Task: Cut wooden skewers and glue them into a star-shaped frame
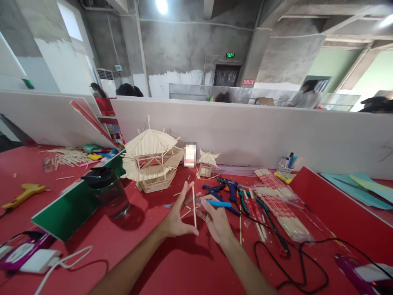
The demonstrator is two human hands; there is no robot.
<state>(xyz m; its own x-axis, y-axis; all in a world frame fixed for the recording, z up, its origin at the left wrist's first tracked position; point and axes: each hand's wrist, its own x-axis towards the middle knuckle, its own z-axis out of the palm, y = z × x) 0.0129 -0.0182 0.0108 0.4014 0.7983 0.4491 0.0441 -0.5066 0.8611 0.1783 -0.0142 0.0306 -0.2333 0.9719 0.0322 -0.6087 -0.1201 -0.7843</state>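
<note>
My left hand (pixel 176 219) holds a thin wooden stick (pixel 194 207) upright, spanned between the thumb below and the fingertips above. Close beside it, my right hand (pixel 217 223) grips a blue pen (pixel 220 203), its tip end pointing left at the upper part of the stick. A few short stick pieces (pixel 186 214) lie on the red table behind my hands. Beyond them stand a large pavilion model (pixel 150 141) made of sticks and a much smaller one (pixel 209 159).
At left are a dark lidded bottle (pixel 107 194), a green divider (pixel 58 219) and a yellow glue gun (pixel 27 194). Pliers (pixel 213 190), a blue glue gun (pixel 231 188), bagged sticks (pixel 284 211) and a looping black cable (pixel 302 262) lie at right. Other people sit beyond the partition (pixel 245 135).
</note>
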